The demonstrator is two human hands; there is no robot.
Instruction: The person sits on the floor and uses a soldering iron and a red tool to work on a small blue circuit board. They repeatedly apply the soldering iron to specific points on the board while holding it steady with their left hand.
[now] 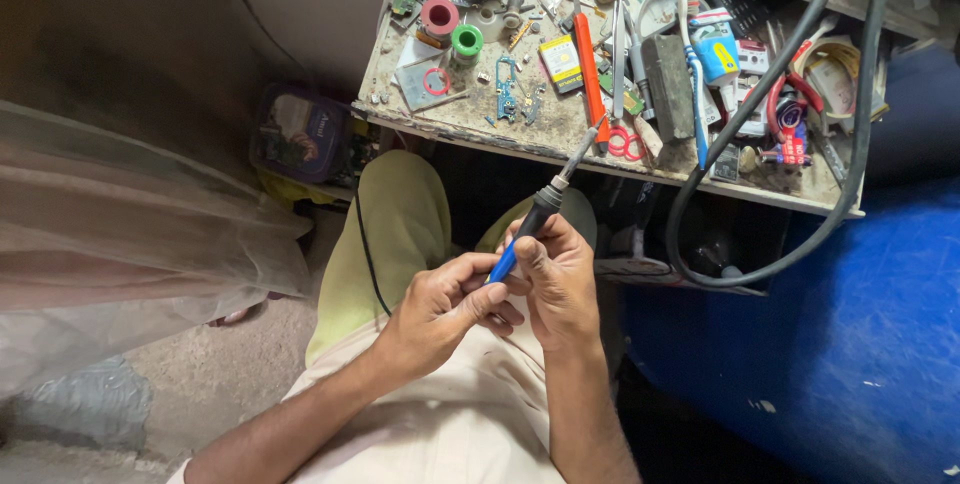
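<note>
Soldering iron (540, 212) pinched between left hand (445, 306) and right hand (558, 279), tip apparently just below cluttered workbench (470, 122).

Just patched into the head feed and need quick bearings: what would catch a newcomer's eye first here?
Centre frame, both hands grip a soldering iron with a blue and black handle: the left hand at its blue end, the right hand around the shaft, tip pointing up toward the bench. Above, the cluttered workbench holds a green circuit board, red-handled scissors and tape rolls. A thick black cable loops down its right side.
</note>
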